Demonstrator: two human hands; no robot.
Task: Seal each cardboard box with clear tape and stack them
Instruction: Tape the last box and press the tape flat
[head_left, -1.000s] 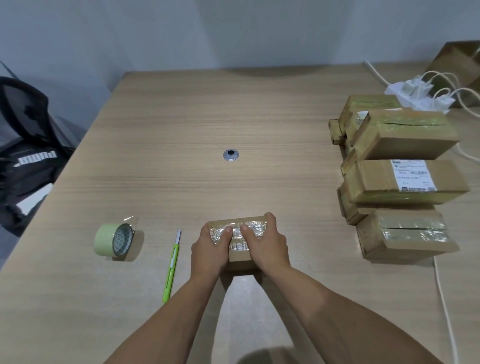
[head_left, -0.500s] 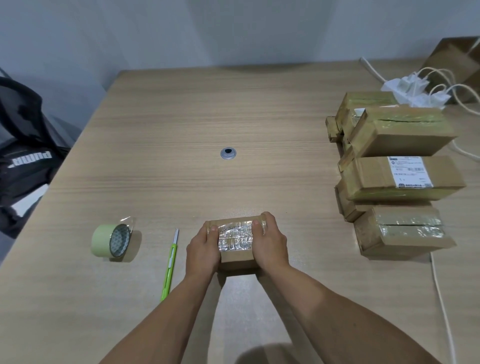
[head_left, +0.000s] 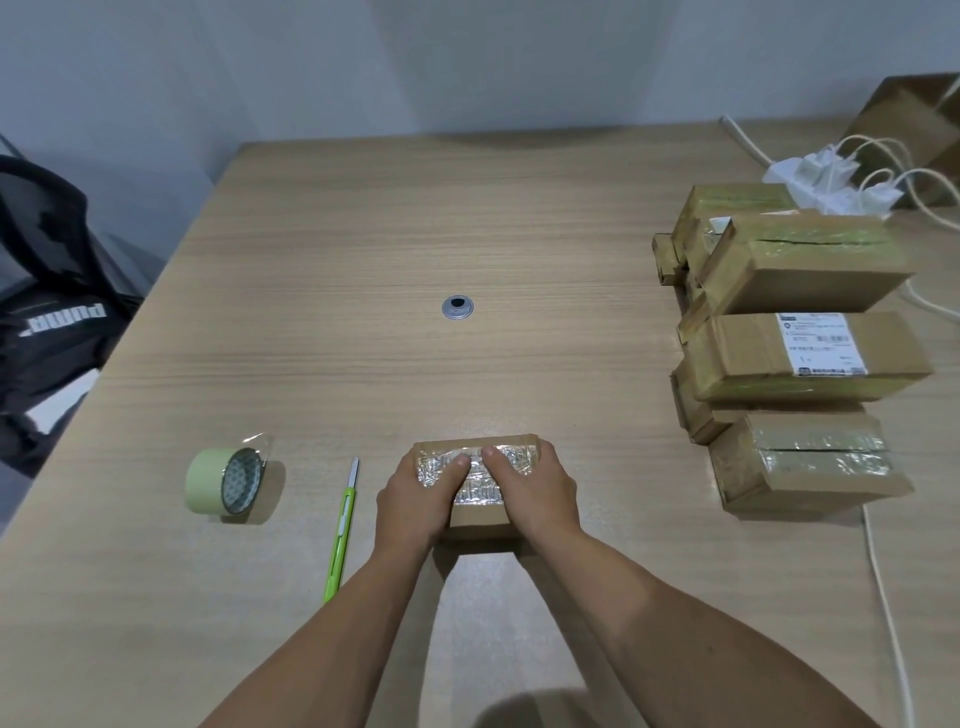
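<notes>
Left hand (head_left: 415, 499) and right hand (head_left: 540, 493) are gripping the taped box (head_left: 478, 514) by its ends near the worktop (head_left: 363, 234) front edge, thumbs pressing on top.

Even soft overhead light, faint shadows, glare on tape, wide-angle bending at edges, sharp focus

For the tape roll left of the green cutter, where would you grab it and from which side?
Probably from above, pinching the tape roll across its two flat faces: it stands on edge, open core facing the cutter, so both faces are free.
</notes>
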